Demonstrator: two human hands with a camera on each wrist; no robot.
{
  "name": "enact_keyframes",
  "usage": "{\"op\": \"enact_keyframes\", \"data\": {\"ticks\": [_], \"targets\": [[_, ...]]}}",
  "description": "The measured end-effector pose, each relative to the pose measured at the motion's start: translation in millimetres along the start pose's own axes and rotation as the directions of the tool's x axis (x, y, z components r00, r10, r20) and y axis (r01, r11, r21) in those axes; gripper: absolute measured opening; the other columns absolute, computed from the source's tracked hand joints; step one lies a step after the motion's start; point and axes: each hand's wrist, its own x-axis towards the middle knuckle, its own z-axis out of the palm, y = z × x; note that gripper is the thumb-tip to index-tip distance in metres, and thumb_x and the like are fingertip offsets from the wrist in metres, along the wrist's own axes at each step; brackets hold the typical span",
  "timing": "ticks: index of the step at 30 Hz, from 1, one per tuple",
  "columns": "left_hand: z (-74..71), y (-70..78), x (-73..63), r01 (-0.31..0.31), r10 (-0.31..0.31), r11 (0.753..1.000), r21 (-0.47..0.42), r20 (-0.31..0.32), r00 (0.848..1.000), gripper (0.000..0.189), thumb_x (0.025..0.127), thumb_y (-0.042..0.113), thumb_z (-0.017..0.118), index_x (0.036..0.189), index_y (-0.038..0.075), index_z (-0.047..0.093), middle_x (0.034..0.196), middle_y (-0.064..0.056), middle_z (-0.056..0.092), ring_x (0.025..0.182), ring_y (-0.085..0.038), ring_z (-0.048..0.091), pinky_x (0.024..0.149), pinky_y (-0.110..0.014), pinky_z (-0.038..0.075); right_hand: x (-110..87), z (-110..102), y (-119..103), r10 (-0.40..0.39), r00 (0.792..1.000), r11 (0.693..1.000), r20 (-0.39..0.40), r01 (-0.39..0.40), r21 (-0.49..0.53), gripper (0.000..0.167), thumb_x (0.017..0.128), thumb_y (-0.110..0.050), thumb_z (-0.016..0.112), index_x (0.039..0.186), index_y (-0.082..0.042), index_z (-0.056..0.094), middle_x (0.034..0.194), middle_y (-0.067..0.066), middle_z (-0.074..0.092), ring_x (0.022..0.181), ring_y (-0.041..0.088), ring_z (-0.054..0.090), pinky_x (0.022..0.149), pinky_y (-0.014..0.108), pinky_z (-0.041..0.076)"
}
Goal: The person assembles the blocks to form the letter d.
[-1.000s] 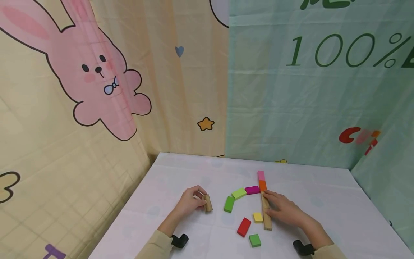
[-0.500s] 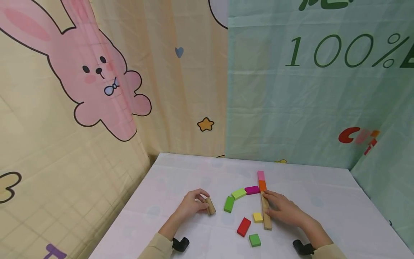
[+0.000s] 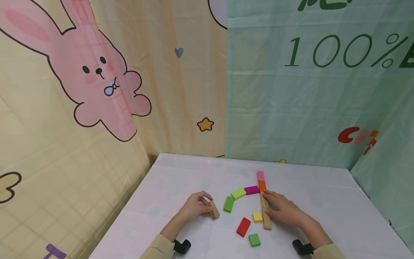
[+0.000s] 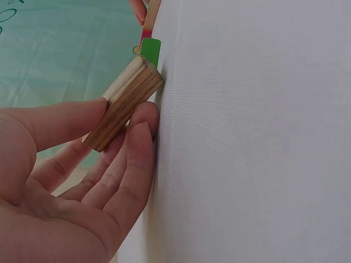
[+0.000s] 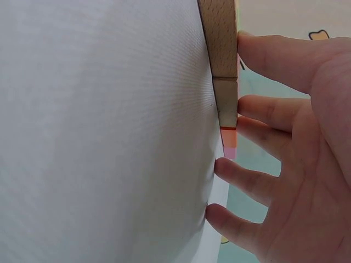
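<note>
In the head view my left hand (image 3: 194,208) pinches a plain wooden block (image 3: 213,210), tilted, just above or on the table. The left wrist view shows the thumb and fingers on either side of this wooden block (image 4: 123,104). My right hand (image 3: 286,210) rests along a row of wooden blocks (image 3: 266,222). In the right wrist view its fairly straight thumb and fingertips touch the upper faces of the wooden blocks (image 5: 220,41). Orange (image 3: 262,185) and pink (image 3: 260,175) blocks continue the row. Magenta (image 3: 252,190), lime (image 3: 238,194) and green (image 3: 229,204) blocks curve off to its left.
A yellow block (image 3: 257,217) lies beside the wooden row. Nearer the front are a red block (image 3: 243,227) and a small green block (image 3: 254,240). The white-covered table (image 3: 181,169) ends at printed curtains (image 3: 184,90) behind and at both sides.
My left hand has moved right and slightly towards me with the wooden block, which has tilted a little more. The right hand and the arranged blocks have stayed in place.
</note>
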Motion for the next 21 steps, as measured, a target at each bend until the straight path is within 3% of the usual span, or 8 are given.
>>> {"op": "enact_keyframes", "data": {"ticks": [11, 21], "targets": [[13.0, 3.6, 0.2, 0.011, -0.010, 0.999, -0.048, 0.024, 1.000, 0.026, 0.083, -0.011, 0.073, 0.102, -0.003, 0.058, 0.089, -0.016, 0.059, 0.077, -0.029, 0.072, 0.068, -0.040, 0.059, -1.3, -1, -1, 0.006, 1.000, 1.000, 0.006, -0.007, 0.002, 0.072, 0.090, -0.042, 0.073, 0.151, -0.011, 0.048, 0.157, 0.010, 0.039, 0.141, 0.040, 0.035, 0.103, 0.068, 0.034], [24.0, 8.0, 0.2, 0.029, -0.030, 0.999, 0.044, 0.031, 0.999, 0.025, 0.084, -0.005, 0.077, 0.098, 0.001, 0.057, 0.087, -0.013, 0.062, 0.077, -0.024, 0.069, 0.067, -0.037, 0.059, -0.3, -1, -3, 0.011, 1.000, 1.000, 0.006, -0.011, -0.001, 0.074, 0.090, -0.043, 0.073, 0.151, -0.010, 0.047, 0.157, 0.012, 0.039, 0.141, 0.041, 0.035, 0.103, 0.068, 0.035]]}}
